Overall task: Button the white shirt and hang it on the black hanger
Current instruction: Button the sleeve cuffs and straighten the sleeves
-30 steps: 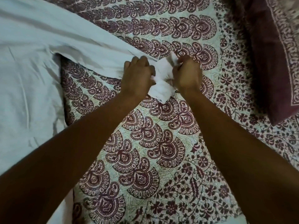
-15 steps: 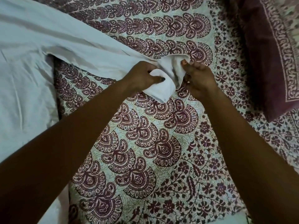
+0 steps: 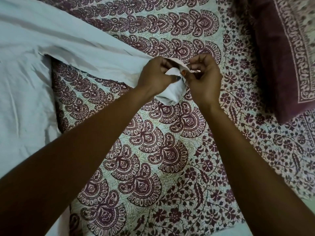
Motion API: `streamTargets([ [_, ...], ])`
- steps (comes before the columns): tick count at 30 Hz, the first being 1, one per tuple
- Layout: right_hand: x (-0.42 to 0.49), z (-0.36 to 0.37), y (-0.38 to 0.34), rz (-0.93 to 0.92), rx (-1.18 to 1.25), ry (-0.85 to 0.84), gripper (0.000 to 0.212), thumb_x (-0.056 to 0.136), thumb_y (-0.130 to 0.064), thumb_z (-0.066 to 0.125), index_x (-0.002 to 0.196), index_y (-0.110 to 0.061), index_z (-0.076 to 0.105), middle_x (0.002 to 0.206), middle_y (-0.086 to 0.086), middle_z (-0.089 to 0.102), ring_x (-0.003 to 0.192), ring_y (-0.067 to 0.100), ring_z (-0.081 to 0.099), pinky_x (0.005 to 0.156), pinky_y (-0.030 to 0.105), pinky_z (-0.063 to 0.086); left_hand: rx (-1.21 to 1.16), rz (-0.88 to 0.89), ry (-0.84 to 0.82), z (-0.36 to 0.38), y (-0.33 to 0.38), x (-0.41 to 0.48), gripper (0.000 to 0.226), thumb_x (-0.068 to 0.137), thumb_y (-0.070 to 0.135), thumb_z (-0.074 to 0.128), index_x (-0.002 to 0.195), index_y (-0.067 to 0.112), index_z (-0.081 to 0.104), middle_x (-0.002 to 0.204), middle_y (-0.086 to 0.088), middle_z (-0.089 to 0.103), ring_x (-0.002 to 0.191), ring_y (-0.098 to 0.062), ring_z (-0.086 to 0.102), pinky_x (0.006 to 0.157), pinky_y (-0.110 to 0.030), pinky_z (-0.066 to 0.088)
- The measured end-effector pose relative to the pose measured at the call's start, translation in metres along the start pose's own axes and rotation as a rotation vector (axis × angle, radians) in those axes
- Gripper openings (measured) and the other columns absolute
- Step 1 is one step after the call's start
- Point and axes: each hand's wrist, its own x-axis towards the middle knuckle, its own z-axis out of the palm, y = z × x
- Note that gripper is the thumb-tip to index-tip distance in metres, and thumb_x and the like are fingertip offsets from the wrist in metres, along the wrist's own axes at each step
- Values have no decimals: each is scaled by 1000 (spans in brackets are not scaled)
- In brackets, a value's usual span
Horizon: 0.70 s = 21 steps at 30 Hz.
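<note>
White shirt (image 3: 25, 99) lies spread flat over the 9 o'clock side of the view, its body running off the left border. Its side edge drops from the armpit at about 10 o'clock toward 8 o'clock, where the left forearm (image 3: 68, 159) crosses over it. From the armpit the sleeve (image 3: 85, 48) stretches toward the centre. Its lower edge is a straight slant, and a wedge of bedspread (image 3: 153, 150) shows between that edge and the body's side edge.

The left hand (image 3: 156, 77), just above the centre, has its fingers curled round the bunched cuff (image 3: 170, 97), which bulges out below both hands toward 6 o'clock. Close against it on the 3 o'clock side, the right hand (image 3: 204, 79) pinches the upper edge of the cuff between thumb and fingertips, so both hands are clamped on the same bit of cloth. Whether a button is through its hole I cannot tell.

Between the left forearm and the right forearm (image 3: 255, 167), from the centre down to 6 o'clock, the bedspread lies flat and uncovered. So does the band from 12 to 1 o'clock beyond the hands. A narrower strip of it separates the right hand from the maroon pillow (image 3: 276, 57) at 2 o'clock, whose near edge slants down to a corner at about 3 o'clock.
</note>
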Motion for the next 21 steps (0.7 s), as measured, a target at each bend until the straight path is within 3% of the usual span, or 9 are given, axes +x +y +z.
streamTargets([
  [3,-4,-1,1,-41,7,-18,43,78,5,64,85,-33,45,77,-13,64,70,-4,63,65,17,50,-16,-11,23,1,0,0,29,75,17,75,74,25,47,84,4,63,78,-9,57,64,-16,42],
  [7,-3,-6,2,-49,-5,-31,40,78,2,65,83,-33,46,71,-14,60,62,-6,59,61,19,48,-51,-3,75,1,-1,1,37,74,17,76,72,25,40,93,-5,65,83,-16,60,70,-23,46],
  [10,-2,-7,4,-22,35,-42,37,78,1,66,84,-31,48,70,-7,61,65,8,61,64,29,49,0,17,55,-3,0,3,41,74,18,76,72,27,36,94,-8,65,75,-13,55,61,-16,42],
  [13,0,-9,4,50,147,-57,35,78,7,63,86,-25,50,65,-9,62,58,9,59,58,32,50,53,46,9,-3,4,5,44,73,17,76,71,27,34,86,-5,63,75,-15,53,61,-20,39],
  [18,4,-13,-4,254,421,-90,39,76,14,64,90,-19,48,71,5,57,50,9,57,45,22,47,83,67,10,-4,11,5,39,75,18,75,77,24,36,75,9,50,65,-2,44,53,-6,34],
  [21,6,-16,-4,301,472,-111,32,77,8,67,86,-16,49,69,2,56,49,9,58,45,22,49,64,41,-8,-3,10,7,40,73,16,76,78,24,36,84,2,57,71,-9,49,55,-10,35],
])
